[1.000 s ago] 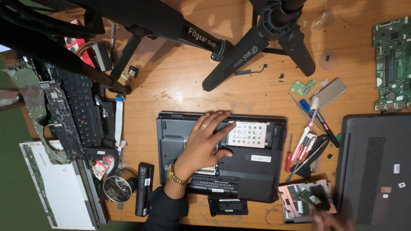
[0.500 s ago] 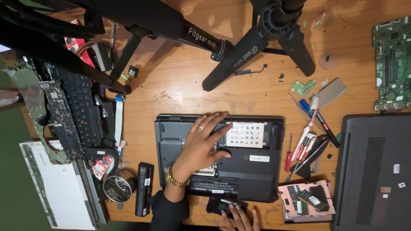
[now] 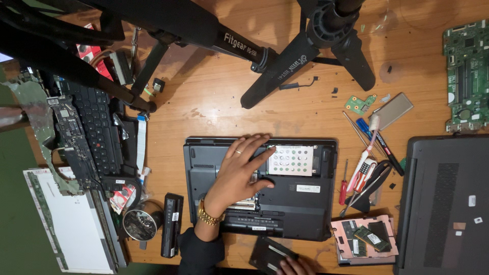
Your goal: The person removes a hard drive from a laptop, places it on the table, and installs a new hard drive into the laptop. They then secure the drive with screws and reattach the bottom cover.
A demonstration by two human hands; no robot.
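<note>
My left hand (image 3: 239,173): fingers spread flat, pressing the upturned black laptop (image 3: 300,214) at mid-desk (image 3: 214,112). My right hand (image 3: 295,266): mostly cut off at the near edge, fingers touching a small black panel (image 3: 267,253); grip cannot be told. Pink tray (image 3: 342,239) of memory modules right; black battery (image 3: 172,224) left.

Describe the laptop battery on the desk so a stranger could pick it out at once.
Start at the upturned black laptop mid-desk, where the left hand rests. Just off its left edge lies the laptop battery, a long black bar set lengthwise toward the desk's near edge. Unlike the round shiny metal piece beside it, it is straight, matte and white-labelled.
</note>
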